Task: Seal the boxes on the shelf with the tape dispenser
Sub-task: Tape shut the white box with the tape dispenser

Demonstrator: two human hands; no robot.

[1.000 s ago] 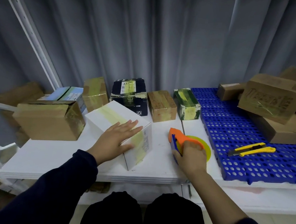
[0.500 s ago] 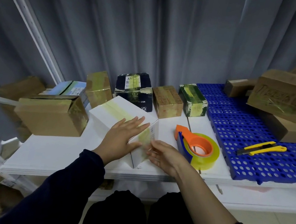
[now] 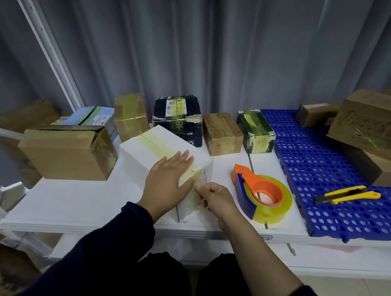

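Note:
A white box (image 3: 145,152) with a yellowish tape strip along its top lies on the white shelf (image 3: 83,198) in front of me. My left hand (image 3: 168,181) rests flat on the box's top near its front corner, fingers straight. My right hand (image 3: 216,197) has its fingers curled against the taped end face of the box, fingertips touching the tape there. The orange and blue tape dispenser (image 3: 260,197) with its clear yellowish roll lies free on the shelf, just right of my right hand.
Taped boxes stand behind: a brown carton (image 3: 68,151) at left, a small brown box (image 3: 130,115), a black box (image 3: 178,118), another brown box (image 3: 221,133), a green box (image 3: 255,130). A blue perforated mat (image 3: 331,176) at right carries a yellow utility knife (image 3: 348,195) and larger cartons (image 3: 375,123).
My right hand let go of the tape dispenser, which now lies on the shelf, and moved left to the box's end face. My left hand stayed flat on the box.

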